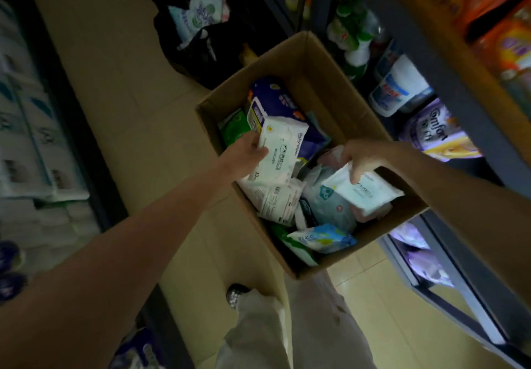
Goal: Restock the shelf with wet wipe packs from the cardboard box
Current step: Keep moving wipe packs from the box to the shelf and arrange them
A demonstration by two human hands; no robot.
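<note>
Left hand (247, 153): grip clenched on baby wipes pack (277, 150), white-green, held above open cardboard box (324, 81). Right hand (359, 157): grip pinching small white wet wipe pack (365, 193) by upper edge, over box's right side. Below both grips: loose packs fill box; dark blue pack (275, 98) just beyond left grip, light blue pack (324, 238) nearer to body than right grip. Box stands on tiled floor (115, 87). Shelf (448, 87) right of right grip carries detergent tub (399, 87) and purple Comfort pouch (431, 133).

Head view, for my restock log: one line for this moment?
left hand: grips pack | right hand: grips pack | both over box
</note>
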